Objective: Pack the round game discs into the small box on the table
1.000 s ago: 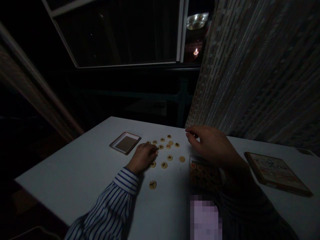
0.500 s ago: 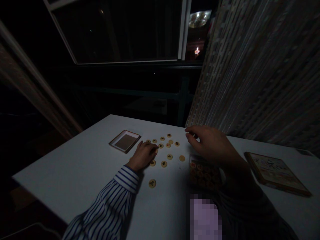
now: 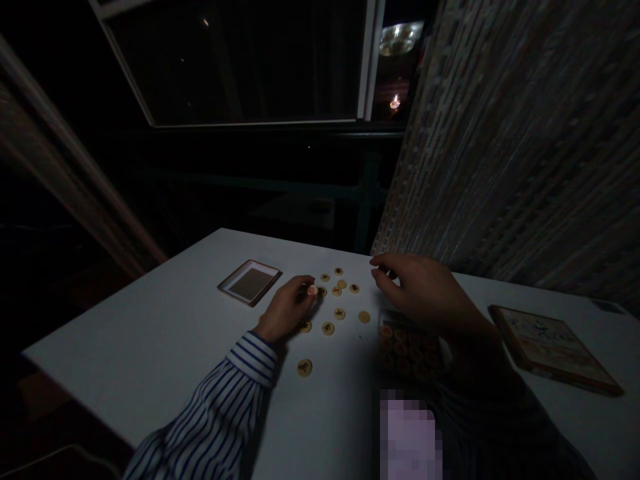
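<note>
My left hand (image 3: 287, 309) pinches a round piece with a red mark (image 3: 313, 291) between thumb and fingers, over the left part of a scatter of pale round pieces. Several of these carry dark characters, such as one (image 3: 305, 367) lying nearest to me. A plain-faced piece (image 3: 364, 317) rests to the right of the scatter. My right hand (image 3: 415, 287) hovers above a clear box (image 3: 383, 317) filled with rows of red-marked pieces (image 3: 400, 348). Its thumb and fingers are apart, with nothing seen between them.
An open shallow box lid (image 3: 273, 270) lies at the left on the white table (image 3: 150, 320). On the right is a flat box with a picture (image 3: 555, 347). Bead-like curtains (image 3: 465, 153) hang behind the right side.
The red-marked piece now shows in my left hand, whose fingers have lifted slightly from the scatter. My right hand has hardly moved.
</note>
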Available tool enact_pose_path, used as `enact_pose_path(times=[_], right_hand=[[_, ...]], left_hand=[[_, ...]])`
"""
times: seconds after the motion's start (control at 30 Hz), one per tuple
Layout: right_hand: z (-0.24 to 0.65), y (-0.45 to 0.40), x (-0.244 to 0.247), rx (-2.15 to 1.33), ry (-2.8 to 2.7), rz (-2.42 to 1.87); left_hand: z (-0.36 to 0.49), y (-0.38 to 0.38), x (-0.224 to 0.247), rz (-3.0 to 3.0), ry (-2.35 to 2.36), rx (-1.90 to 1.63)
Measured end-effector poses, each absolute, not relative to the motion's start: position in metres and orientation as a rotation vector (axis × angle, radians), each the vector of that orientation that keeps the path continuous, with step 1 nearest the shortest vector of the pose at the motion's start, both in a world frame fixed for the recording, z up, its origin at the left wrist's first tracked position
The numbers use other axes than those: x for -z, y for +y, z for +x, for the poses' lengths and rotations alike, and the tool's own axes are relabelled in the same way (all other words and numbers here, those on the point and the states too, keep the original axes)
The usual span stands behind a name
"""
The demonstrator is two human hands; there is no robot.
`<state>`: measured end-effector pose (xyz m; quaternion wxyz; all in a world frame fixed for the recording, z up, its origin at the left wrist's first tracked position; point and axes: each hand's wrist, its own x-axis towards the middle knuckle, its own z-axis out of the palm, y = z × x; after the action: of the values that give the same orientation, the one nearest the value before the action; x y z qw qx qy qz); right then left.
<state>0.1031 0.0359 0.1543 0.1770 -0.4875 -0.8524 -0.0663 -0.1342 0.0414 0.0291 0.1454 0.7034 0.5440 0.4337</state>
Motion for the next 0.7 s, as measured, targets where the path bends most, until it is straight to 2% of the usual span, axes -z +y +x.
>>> enact_pose_path(times=[0.2,0.7], right_hand=[[0.103,0.036,-0.154,0.185,-2.416,-1.386],[0.101,0.029,-0.159,0.23,-2.433,-1.395]], left_hand=[[-0.122,0.036,-0.041,1.776,1.415,-1.436],[-0.091,0.016,-0.057,1.188,1.122,-1.391]])
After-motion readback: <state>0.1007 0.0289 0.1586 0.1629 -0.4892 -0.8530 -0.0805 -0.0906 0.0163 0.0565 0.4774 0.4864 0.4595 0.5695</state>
